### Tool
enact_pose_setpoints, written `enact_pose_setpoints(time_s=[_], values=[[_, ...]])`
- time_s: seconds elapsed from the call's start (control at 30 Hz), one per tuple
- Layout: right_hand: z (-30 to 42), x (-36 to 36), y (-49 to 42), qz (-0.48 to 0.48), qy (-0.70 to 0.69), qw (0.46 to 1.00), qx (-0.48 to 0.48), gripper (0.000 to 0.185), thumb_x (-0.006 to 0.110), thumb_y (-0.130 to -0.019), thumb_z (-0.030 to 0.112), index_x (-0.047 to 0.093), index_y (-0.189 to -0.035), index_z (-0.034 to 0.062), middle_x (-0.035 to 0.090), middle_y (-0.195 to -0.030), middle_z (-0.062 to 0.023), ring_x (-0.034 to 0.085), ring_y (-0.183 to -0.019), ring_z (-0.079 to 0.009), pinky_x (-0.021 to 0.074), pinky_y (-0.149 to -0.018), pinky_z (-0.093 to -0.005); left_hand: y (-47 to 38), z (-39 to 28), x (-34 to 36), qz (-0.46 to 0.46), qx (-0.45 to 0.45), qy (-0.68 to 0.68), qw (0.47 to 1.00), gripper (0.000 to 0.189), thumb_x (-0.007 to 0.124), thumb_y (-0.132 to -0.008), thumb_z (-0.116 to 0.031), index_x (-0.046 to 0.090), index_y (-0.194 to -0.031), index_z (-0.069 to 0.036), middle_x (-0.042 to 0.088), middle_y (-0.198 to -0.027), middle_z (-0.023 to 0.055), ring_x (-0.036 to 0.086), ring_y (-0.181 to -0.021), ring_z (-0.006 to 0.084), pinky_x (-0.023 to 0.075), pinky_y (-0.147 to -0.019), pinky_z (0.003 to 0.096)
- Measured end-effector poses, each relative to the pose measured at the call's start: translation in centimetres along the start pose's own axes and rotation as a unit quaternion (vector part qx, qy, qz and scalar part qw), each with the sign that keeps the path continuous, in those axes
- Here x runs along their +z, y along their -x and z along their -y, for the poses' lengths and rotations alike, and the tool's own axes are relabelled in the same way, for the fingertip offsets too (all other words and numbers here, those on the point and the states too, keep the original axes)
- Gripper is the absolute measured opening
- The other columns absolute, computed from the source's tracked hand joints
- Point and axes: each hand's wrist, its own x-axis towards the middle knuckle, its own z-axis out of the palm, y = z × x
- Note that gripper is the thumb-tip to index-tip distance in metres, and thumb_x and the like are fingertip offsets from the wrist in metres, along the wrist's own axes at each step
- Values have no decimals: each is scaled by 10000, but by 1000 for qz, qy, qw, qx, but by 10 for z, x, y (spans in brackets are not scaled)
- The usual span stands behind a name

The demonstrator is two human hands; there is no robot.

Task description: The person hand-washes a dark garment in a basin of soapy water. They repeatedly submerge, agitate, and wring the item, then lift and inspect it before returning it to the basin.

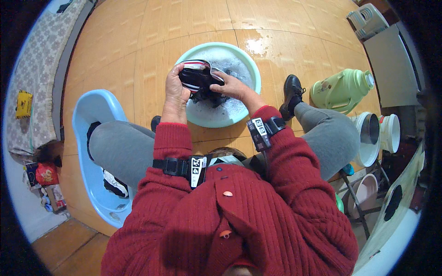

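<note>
A black cloth item with white and red striped edging (198, 74) is stretched between my hands above a pale green basin (257, 74). My left hand (176, 84) grips its left edge, thumb on top. On the right, my right hand (229, 84) holds the edging with its fingers, the thumb lying against the black cloth. Sudsy water (214, 115) fills the basin, and dark wet fabric (214, 98) hangs or floats below the held part; where one ends and the other begins is hidden.
A blue plastic tub (83, 138) with black and white cloth (115, 183) stands left of my leg. To the right are a green thermos flask (336, 89), white buckets (390, 132) and a pink basin (367, 193). Water has wet the floor (257, 45) beyond the basin.
</note>
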Motion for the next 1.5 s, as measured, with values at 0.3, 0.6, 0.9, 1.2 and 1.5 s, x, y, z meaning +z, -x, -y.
enact_pose_setpoints(time_s=[0.3, 0.6, 0.9, 1.2, 1.5], values=[[16, -46, 5, -207, -63, 966, -138, 393, 463, -914, 351, 585, -1031, -4, 609, -907, -80, 539, -854, -168, 418, -794, -306, -3, -9, 3, -18, -14, 96, 995, 333, 466, -823, -222, 594, -994, 32, 626, -1040, 196, 593, -967, 345, 437, -914, 481], [111, -39, 31, -125, -348, 908, -199, 268, 451, -940, 310, 563, -913, 68, 538, -802, -4, 466, -733, -105, 402, -691, -253, 1, -20, -3, -80, 64, 6, 995, 274, 464, -850, -191, 606, -976, 7, 653, -954, 148, 630, -870, 292, 499, -804, 431], [46, -30, -12, -145, -549, 821, -57, 328, 512, -894, 269, 542, -1088, 7, 602, -938, -70, 559, -865, -213, 449, -782, -323, -13, 24, -37, -101, 125, -161, 974, 179, 600, -819, -103, 607, -919, 46, 638, -823, 108, 616, -709, 204, 504, -685, 336], [-17, 15, -34, -273, 105, 956, 21, 339, 632, -738, 189, 523, -986, -14, 619, -909, -232, 611, -872, -351, 465, -770, -408, -31, 50, -78, -296, 154, -565, 755, 284, 565, -772, -219, 654, -859, 36, 647, -806, 217, 625, -764, 335, 462, -727, 387], [-30, 82, -63, -189, 289, 936, 63, 337, 659, -754, 171, 497, -1017, 34, 565, -941, -221, 555, -917, -415, 450, -787, -489, -22, 78, -76, -250, 119, -687, 672, 336, 611, -777, -227, 586, -1041, -21, 564, -1009, 208, 534, -976, 378, 433, -838, 444]])
